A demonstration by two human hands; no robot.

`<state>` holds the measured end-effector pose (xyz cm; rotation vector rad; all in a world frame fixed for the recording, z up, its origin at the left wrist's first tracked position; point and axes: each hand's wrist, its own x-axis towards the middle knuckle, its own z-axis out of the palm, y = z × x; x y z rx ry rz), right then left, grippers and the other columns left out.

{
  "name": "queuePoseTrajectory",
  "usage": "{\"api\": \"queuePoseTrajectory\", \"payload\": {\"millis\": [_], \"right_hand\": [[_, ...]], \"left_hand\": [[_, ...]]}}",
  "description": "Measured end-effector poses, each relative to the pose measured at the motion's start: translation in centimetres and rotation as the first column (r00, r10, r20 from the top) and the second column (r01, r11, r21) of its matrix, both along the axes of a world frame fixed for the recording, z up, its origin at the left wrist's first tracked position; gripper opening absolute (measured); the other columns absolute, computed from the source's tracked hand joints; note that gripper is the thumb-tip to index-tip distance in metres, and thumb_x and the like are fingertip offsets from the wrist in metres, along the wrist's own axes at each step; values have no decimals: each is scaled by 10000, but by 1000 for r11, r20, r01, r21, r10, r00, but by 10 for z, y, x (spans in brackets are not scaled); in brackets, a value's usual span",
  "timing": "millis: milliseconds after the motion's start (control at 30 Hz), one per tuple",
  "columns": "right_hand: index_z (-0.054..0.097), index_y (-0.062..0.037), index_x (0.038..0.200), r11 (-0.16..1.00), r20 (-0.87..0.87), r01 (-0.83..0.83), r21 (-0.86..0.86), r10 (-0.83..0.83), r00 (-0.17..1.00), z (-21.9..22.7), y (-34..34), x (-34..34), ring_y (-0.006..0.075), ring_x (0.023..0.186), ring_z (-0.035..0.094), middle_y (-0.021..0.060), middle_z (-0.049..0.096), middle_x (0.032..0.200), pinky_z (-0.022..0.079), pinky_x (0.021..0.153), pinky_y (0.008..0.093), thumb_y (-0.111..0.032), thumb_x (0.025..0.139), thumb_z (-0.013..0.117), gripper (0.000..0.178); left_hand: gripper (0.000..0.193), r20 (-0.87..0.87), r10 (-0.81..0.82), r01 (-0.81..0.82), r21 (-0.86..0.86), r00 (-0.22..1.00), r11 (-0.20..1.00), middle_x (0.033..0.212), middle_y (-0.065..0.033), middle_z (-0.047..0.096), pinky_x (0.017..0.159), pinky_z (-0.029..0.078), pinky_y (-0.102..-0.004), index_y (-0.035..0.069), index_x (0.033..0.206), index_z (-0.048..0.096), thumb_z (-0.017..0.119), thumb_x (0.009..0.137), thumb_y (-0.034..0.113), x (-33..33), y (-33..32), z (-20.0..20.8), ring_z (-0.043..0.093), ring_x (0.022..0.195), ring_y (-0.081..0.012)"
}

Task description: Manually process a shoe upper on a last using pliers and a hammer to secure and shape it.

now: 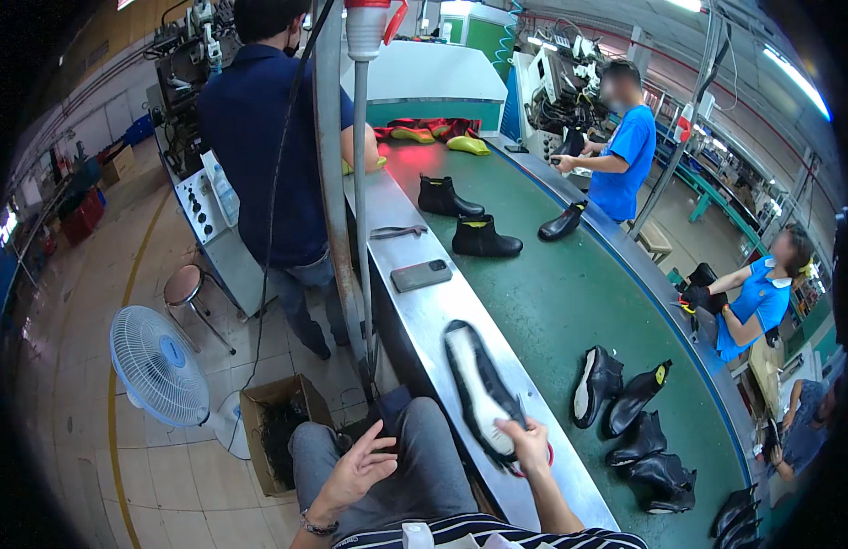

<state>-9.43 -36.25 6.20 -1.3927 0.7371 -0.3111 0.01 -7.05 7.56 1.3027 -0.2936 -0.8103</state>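
My right hand (528, 446) grips one end of a black boot (458, 371), which lies over the metal ledge with its pale underside facing up. The boot is slightly blurred. Beside that hand shows a red loop (546, 455), perhaps a scissors handle; whether my fingers also hold it is hard to make out. My left hand (362, 467) is above my lap, fingers spread and holding nothing. Further along the ledge lie a phone (421, 275) and a dark strap (398, 232).
The green conveyor belt (552, 302) carries several black boots (639, 437) at right and others (484, 236) further off. At left are a fan (159, 364), a stool (182, 285) and a box of dark scraps (282, 430). A metal post (332, 183) rises nearby. Co-workers stand around.
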Motion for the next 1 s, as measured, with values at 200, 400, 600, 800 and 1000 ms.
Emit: {"api": "queuePoseTrajectory", "payload": {"millis": [200,400,600,800,1000], "right_hand": [[694,65,868,855,146,393,-340,-365,920,-53,-126,47,113,632,587,62,684,765,471,623,266,-299,732,792,400],[606,-7,1176,659,-187,154,-736,-417,889,-121,-221,87,377,971,643,230,674,1023,470,864,429,-375,789,681,540],[676,-72,1098,662,-320,-46,-748,-299,899,-124,-193,79,345,958,658,162,699,990,494,850,423,-195,858,574,288],[708,-84,1018,638,-103,65,-768,-223,969,-129,-105,76,330,918,660,154,702,953,493,848,410,-162,858,602,207],[696,-93,1000,494,-68,-20,-869,-78,995,-142,-39,53,313,1093,547,130,641,1073,386,986,432,-85,759,654,245]], "left_hand": [[696,-24,-16,16,22,1000,1000,1358,-137,483,968,461,-301,58,1488,254,644,913,108,-1,-1,-14,569,1118,-192],[581,45,28,-33,109,999,994,1316,-110,522,956,476,-291,62,1443,368,623,922,85,-1,-13,-2,558,1126,-173],[586,-52,132,-131,19,990,991,1305,-110,542,973,453,-304,65,1423,410,666,898,115,-13,-23,-19,578,1109,-181],[371,187,-7,13,-30,982,999,1307,-84,560,1011,422,-299,41,1286,564,620,929,124,-4,-28,61,562,1157,-183],[252,315,-250,397,-613,916,683,1263,-221,549,1072,332,-505,-11,1125,645,584,934,140,-15,-29,164,481,1252,-362]]}}
